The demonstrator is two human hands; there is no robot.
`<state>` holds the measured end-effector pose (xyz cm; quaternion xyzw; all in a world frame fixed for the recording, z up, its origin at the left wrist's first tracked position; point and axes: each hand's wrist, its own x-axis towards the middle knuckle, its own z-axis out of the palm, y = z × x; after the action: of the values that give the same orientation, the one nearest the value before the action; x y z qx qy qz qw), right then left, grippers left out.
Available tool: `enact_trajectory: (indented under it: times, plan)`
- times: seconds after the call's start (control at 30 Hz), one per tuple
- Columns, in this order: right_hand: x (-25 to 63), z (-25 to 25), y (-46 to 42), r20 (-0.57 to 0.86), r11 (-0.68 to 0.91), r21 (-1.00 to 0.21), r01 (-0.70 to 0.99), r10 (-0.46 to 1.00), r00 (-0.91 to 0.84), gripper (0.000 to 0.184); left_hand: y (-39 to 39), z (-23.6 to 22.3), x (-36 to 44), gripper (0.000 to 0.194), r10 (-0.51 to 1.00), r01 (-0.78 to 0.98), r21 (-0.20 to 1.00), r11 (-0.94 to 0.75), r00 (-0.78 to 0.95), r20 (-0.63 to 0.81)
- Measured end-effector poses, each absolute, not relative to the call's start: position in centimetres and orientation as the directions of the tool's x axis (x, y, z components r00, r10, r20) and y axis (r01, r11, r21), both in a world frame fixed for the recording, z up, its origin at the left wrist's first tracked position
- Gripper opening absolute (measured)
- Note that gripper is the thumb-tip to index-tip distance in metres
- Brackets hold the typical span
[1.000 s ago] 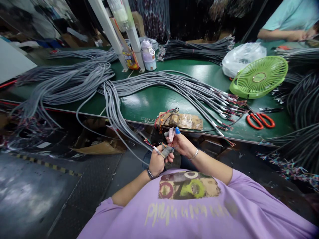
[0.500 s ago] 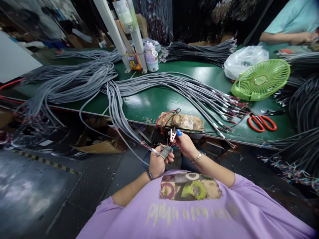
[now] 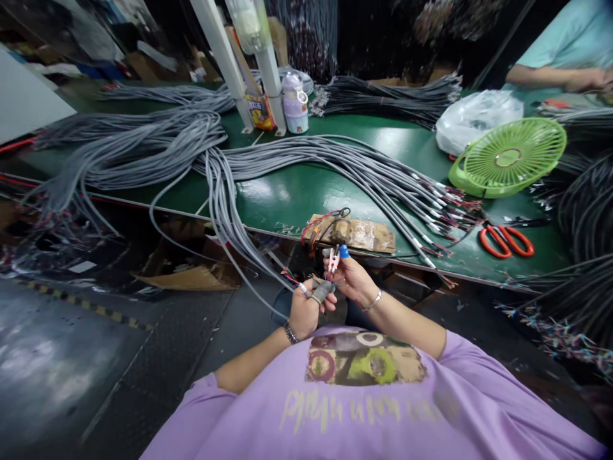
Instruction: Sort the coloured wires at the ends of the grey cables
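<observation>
My left hand (image 3: 306, 310) is closed around the end of a grey cable, near its white sleeve (image 3: 305, 291). A grey covering wraps its thumb, and thin coloured wires (image 3: 290, 276) fan out beside it. Just above and to the right, my right hand (image 3: 357, 281) pinches a small pink clip (image 3: 334, 259) between its fingers; a blue cover (image 3: 344, 252) sits on one fingertip. The clip's jaws point down at fine wires between the two hands. Whether the jaws grip a wire is too small to tell.
A taped wooden block (image 3: 357, 234) with leads lies at the edge of the green table (image 3: 282, 198). Grey cables (image 3: 282, 153) spread across it. Orange-handled scissors (image 3: 506, 241), a green fan (image 3: 510, 156) and a plastic bag (image 3: 479, 118) are at right. A co-worker's arm (image 3: 550, 76) shows beyond.
My right hand has shifted slightly left and closer to my left hand, with the pink clip now more between its fingers. My left hand keeps its hold on the cable.
</observation>
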<state>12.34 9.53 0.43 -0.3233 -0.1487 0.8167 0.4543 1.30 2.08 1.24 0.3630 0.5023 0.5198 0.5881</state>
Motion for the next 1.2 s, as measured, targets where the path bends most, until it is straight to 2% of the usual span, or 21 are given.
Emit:
enact_trajectory:
  times: [0.2,0.3,0.4,0.57,0.67,0.73,0.83,1.03,1.2]
  plan:
    - [13.5,0.2,8.8,-0.342,-0.604,-0.508,-0.614,0.795,-0.501,0.049,1.6,1.2,1.0,0.034,0.977,-0.234,0.953,0.194,-0.046,-0.210]
    - [14.6,0.1,8.5,-0.367,-0.675,-0.557,-0.484,0.722,-0.586,0.049,1.1,0.9,0.7,0.032,0.978,-0.214,0.958,0.193,-0.043,-0.207]
    - [15.5,0.2,8.2,-0.395,-0.692,-0.656,-0.302,0.655,-0.644,0.045,0.8,0.3,0.3,0.031,0.978,-0.184,0.963,0.195,-0.031,-0.204]
    - [15.7,1.4,8.1,-0.322,-0.487,-0.865,-0.119,0.722,-0.612,0.034,0.8,-0.1,0.2,0.030,0.970,-0.092,0.967,0.240,0.074,-0.233]
    - [15.4,1.8,7.9,-0.244,-0.361,-0.931,-0.056,0.728,-0.641,0.035,1.1,0.3,0.4,0.029,0.926,-0.029,0.945,0.325,0.213,-0.312]
    - [15.3,1.8,7.7,-0.219,-0.325,-0.945,-0.046,0.729,-0.649,0.036,1.2,0.7,0.4,0.029,0.893,-0.012,0.924,0.381,0.263,-0.365]
    - [15.5,1.5,7.5,-0.219,-0.321,-0.944,-0.081,0.787,-0.577,0.037,1.4,1.0,0.4,0.030,0.896,-0.065,0.908,0.413,0.207,-0.393]
    - [16.6,0.9,7.3,-0.410,-0.543,-0.832,-0.112,0.738,-0.535,0.039,1.5,0.5,0.3,0.033,0.940,-0.168,0.926,0.339,0.089,-0.328]
    - [16.2,0.7,6.9,-0.320,-0.426,-0.900,-0.095,0.792,-0.519,0.036,1.7,0.5,0.4,0.032,0.936,-0.142,0.927,0.349,0.114,-0.335]
